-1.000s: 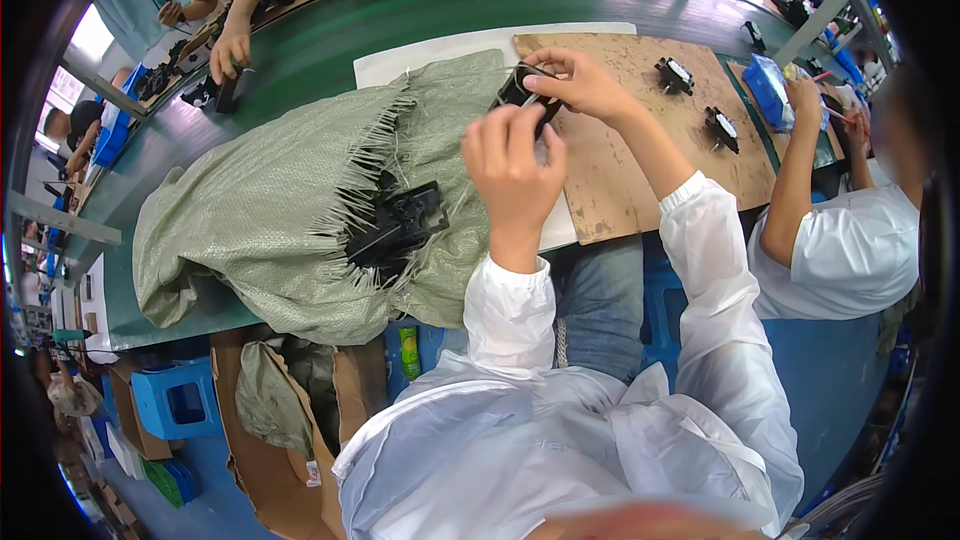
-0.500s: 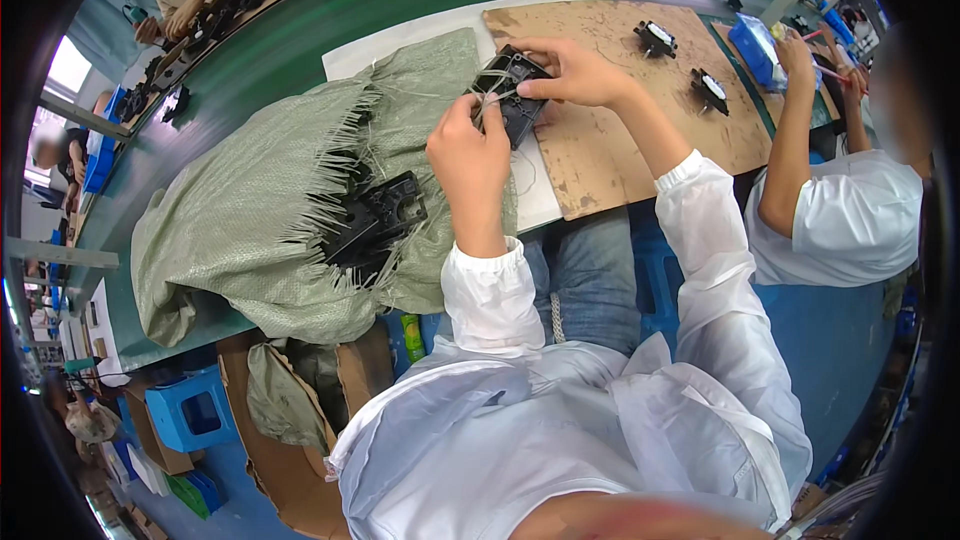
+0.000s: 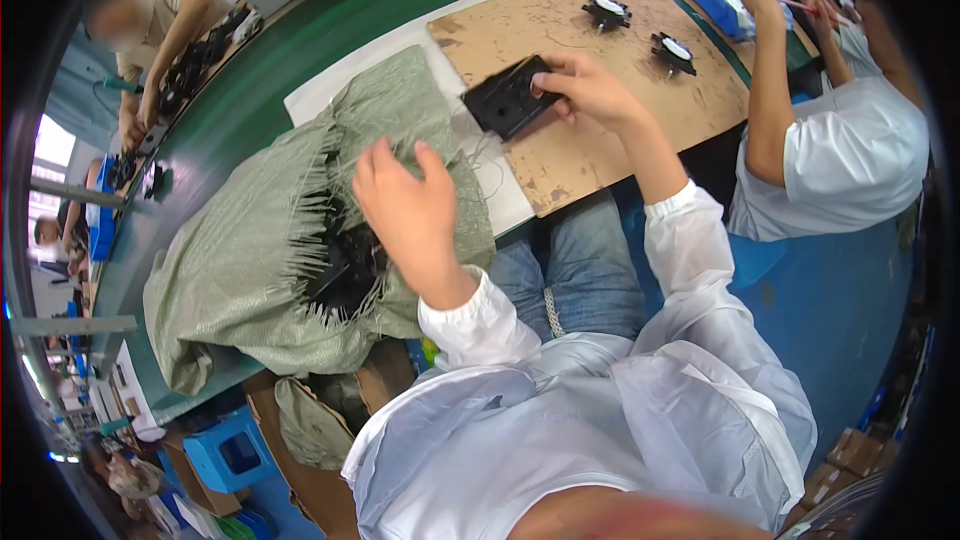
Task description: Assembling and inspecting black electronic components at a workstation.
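My right hand [image 3: 592,90] grips a flat black plastic housing [image 3: 511,98] by its right end, above the left edge of the brown board. My left hand [image 3: 408,202] is empty, its thumb and fingers apart, over the frayed mouth of a green woven sack [image 3: 240,230]. More black plastic parts [image 3: 345,270] show inside that mouth, partly hidden by loose strands. Two black parts with white centres, one farther [image 3: 607,10] and one nearer [image 3: 674,53], lie on the board to the right of my right hand.
The brown board [image 3: 560,160] rests on the green bench over a white sheet [image 3: 310,100]. A co-worker in white [image 3: 850,150] sits at the right by a blue bin [image 3: 720,2]. Below the sack stand a cardboard box [image 3: 300,470] and a blue stool [image 3: 228,450].
My left hand has let go of the housing and strands and moved left and down over the sack. The housing, in my right hand, has turned to lie flatter. The view has shifted slightly.
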{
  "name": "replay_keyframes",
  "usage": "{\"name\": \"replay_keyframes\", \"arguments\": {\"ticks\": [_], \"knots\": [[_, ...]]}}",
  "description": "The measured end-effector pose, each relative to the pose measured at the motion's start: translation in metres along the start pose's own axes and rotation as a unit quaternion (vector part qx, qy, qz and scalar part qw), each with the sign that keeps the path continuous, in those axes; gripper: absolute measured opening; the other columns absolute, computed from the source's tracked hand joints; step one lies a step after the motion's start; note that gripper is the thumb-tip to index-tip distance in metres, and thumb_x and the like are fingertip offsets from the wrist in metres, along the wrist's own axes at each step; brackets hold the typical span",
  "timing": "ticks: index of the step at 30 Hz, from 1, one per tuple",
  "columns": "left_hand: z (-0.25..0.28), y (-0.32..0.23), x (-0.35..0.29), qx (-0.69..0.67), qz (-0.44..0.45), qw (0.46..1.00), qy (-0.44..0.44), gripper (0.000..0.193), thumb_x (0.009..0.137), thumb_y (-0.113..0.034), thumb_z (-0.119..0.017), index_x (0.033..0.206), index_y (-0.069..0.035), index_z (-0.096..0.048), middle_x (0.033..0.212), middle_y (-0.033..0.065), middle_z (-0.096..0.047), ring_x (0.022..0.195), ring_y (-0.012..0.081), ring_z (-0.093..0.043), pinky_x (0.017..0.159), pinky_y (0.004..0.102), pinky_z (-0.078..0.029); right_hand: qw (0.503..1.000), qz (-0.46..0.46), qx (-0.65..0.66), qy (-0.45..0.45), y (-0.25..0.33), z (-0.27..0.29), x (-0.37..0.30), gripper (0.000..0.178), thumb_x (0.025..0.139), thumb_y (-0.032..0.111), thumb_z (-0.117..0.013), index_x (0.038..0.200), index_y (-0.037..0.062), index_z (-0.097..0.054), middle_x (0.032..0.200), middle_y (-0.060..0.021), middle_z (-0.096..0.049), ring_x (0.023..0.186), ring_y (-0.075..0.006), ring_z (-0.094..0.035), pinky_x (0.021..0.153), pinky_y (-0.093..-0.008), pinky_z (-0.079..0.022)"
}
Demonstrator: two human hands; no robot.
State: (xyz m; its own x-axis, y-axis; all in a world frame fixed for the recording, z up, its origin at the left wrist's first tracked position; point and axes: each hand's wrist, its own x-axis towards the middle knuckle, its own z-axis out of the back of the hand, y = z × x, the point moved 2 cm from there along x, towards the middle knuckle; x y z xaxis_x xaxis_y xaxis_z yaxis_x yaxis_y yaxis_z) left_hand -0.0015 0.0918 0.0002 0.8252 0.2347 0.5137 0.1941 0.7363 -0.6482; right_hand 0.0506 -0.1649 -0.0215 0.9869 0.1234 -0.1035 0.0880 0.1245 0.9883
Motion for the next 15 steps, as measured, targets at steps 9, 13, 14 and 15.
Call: {"name": "replay_keyframes", "arguments": {"ticks": [9,13,14,15], "knots": [[-0.009,-0.023,0.002,-0.067,-0.103,0.992,-0.001,0.047,0.083,-0.007,-0.057,0.127,0.008,-0.053,0.127,0.0253,-0.056,0.119,0.0421,-0.052,0.103,0.0479,-0.040,0.905,-0.039,0.413,-0.095,-0.026,-0.060,-0.016,0.008,0.098,0.012,-0.053,0.096,0.0047,-0.057,0.081,-0.0026,-0.055,0.054,-0.0084,-0.047,0.044,-0.0231,-0.038],[-0.023,-0.008,0.006,-0.097,-0.029,0.995,0.015,0.045,0.084,-0.004,-0.055,0.129,0.005,-0.056,0.122,0.0210,-0.064,0.113,0.0325,-0.062,0.100,0.0410,-0.045,0.827,-0.048,0.559,-0.035,-0.040,-0.086,0.005,0.009,0.098,0.007,-0.045,0.092,0.0035,-0.050,0.080,-0.0052,-0.054,0.051,-0.0066,-0.042,0.042,-0.0192,-0.034],[-0.028,-0.002,0.008,-0.115,-0.015,0.993,0.033,0.045,0.085,-0.004,-0.054,0.129,0.005,-0.055,0.122,0.0213,-0.064,0.113,0.0325,-0.062,0.100,0.0410,-0.045,0.753,-0.041,0.656,0.019,-0.038,-0.091,0.009,0.010,0.098,0.009,-0.043,0.094,0.0016,-0.049,0.080,-0.0058,-0.054,0.050,-0.0069,-0.040,0.042,-0.0195,-0.034],[-0.031,-0.001,0.009,-0.133,0.002,0.990,0.051,0.044,0.085,-0.004,-0.054,0.128,0.006,-0.055,0.123,0.0216,-0.064,0.113,0.0326,-0.062,0.100,0.0409,-0.045,0.668,-0.034,0.740,0.072,-0.036,-0.095,0.010,0.013,0.099,0.010,-0.040,0.096,-0.0003,-0.048,0.081,-0.0065,-0.054,0.049,-0.0073,-0.039,0.042,-0.0198,-0.034]]}}
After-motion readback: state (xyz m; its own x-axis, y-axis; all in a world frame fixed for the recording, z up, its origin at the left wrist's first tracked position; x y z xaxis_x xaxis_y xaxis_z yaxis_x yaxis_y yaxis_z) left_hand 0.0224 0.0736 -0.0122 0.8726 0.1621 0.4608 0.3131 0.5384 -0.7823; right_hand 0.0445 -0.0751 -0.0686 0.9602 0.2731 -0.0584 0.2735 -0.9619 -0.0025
